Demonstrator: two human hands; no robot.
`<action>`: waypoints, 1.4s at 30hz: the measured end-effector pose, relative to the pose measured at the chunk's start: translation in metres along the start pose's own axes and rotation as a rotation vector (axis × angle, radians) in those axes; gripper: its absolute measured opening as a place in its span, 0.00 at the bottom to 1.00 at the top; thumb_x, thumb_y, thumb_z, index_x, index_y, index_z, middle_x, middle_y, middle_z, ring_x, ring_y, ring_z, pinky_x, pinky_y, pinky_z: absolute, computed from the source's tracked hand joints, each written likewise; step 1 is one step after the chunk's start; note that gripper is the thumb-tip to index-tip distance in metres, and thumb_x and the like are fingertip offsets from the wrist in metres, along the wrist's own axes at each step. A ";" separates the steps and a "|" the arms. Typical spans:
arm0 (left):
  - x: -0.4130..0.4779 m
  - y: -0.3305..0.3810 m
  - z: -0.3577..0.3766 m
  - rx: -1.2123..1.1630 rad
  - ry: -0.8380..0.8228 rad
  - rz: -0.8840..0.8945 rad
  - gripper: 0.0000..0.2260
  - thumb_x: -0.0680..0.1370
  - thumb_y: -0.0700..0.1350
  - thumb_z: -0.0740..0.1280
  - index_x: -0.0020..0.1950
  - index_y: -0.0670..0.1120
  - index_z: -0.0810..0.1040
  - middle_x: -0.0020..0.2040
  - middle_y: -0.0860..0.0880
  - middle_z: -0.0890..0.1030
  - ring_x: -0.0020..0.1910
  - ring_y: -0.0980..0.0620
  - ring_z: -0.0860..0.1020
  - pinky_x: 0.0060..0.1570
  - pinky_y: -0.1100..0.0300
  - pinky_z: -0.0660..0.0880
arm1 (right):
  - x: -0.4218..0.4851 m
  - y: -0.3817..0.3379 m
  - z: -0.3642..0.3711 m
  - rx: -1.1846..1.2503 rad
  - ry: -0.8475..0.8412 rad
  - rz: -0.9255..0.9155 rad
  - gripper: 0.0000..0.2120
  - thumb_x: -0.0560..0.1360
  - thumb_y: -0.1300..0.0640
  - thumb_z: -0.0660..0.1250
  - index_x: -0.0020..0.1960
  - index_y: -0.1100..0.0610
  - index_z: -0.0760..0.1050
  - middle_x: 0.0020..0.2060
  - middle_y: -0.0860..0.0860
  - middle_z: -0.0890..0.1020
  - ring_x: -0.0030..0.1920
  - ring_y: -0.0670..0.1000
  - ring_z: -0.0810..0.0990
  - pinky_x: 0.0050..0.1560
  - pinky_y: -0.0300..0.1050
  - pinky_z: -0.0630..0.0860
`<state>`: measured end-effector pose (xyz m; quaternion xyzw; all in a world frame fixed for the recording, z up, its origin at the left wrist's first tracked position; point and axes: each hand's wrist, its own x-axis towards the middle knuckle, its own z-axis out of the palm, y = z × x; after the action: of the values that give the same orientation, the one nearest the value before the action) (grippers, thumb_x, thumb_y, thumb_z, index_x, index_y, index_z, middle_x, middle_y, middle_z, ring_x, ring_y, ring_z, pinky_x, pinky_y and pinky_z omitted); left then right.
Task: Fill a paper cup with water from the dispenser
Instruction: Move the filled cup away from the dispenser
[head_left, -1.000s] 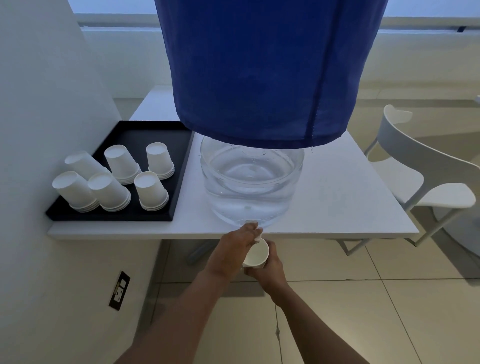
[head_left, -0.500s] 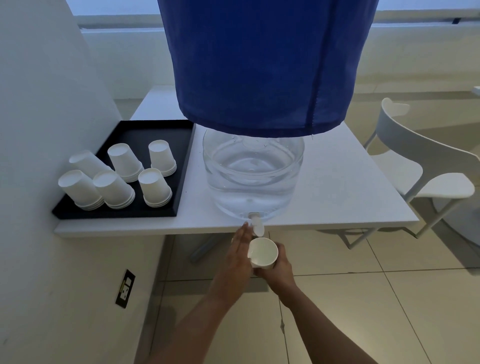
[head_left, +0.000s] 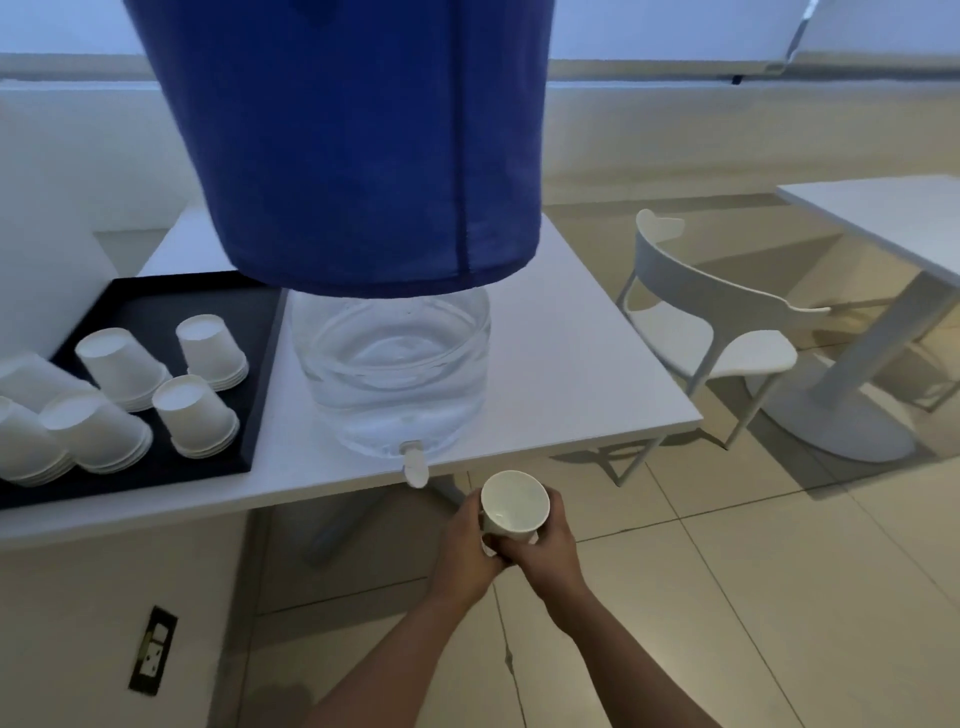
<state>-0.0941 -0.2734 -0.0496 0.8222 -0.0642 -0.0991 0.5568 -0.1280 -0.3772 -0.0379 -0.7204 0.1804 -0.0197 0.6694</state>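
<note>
Paper cup held in both hands, just clear of the dispenser tap.

The paper cup (head_left: 514, 503) stands upright, mouth up, held below the desk (head_left: 582, 384) edge and just to the right of the tap (head_left: 414, 464), nearer the person than the spout. The left hand (head_left: 467, 540) wraps its left side and the right hand (head_left: 545, 538) its right and base; each grip is closed around the cup wall. The tap juts from the foot of the clear dispenser (head_left: 389, 374), which stands at the desk's front edge. No stream shows from the tap, and I cannot tell how much water the cup holds. If more is wanted, the cup must shift left and slightly forward to sit under the spout; the left hand is nearer the tap.
</note>
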 end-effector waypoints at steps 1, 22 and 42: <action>0.005 0.007 0.006 0.008 -0.004 0.005 0.30 0.61 0.36 0.76 0.59 0.49 0.69 0.50 0.56 0.76 0.52 0.55 0.75 0.42 0.72 0.72 | 0.004 -0.004 -0.009 0.000 0.014 -0.014 0.30 0.62 0.63 0.75 0.58 0.45 0.67 0.50 0.45 0.78 0.50 0.44 0.77 0.40 0.36 0.75; 0.161 0.077 0.068 0.134 0.043 0.111 0.24 0.69 0.38 0.71 0.61 0.43 0.65 0.58 0.42 0.77 0.51 0.49 0.76 0.49 0.58 0.74 | 0.156 -0.068 -0.078 -0.106 0.069 -0.117 0.32 0.64 0.61 0.74 0.63 0.50 0.63 0.54 0.51 0.78 0.54 0.52 0.76 0.40 0.36 0.73; 0.210 0.062 0.090 0.144 0.097 0.045 0.20 0.70 0.34 0.65 0.60 0.44 0.66 0.58 0.42 0.76 0.54 0.46 0.74 0.51 0.59 0.70 | 0.220 -0.045 -0.083 -0.149 0.068 -0.079 0.31 0.63 0.60 0.74 0.62 0.52 0.65 0.56 0.52 0.78 0.55 0.53 0.76 0.42 0.38 0.73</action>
<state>0.0893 -0.4230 -0.0435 0.8622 -0.0626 -0.0418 0.5010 0.0651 -0.5178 -0.0327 -0.7737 0.1753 -0.0569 0.6062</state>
